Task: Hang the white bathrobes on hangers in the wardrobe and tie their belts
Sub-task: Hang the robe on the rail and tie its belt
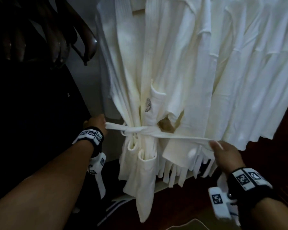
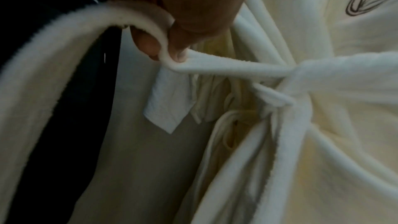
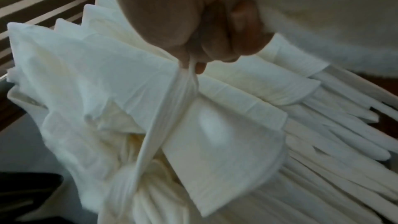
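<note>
A white bathrobe [image 1: 136, 90] hangs in the wardrobe, cinched at the waist by its white belt [image 1: 156, 134]. A knot [image 1: 131, 130] sits at the robe's front left. My left hand [image 1: 96, 123] grips the belt's left end [image 2: 226, 67] and holds it taut to the left of the knot. My right hand [image 1: 223, 151] pinches the right end [image 3: 172, 108], stretched out to the right. The loose tail of the left end [image 1: 101, 183] hangs below my left wrist. A grey logo [image 1: 147, 103] shows on the robe's chest pocket.
More white robes [image 1: 239, 72] hang close on the right, their hems and dangling belts [image 1: 181, 173] just behind my right hand. Dark wooden hangers [image 1: 60, 39] hang at the upper left. A pale wardrobe panel [image 1: 100, 80] stands behind the robe, and a dark wooden floor [image 1: 189, 205] lies below.
</note>
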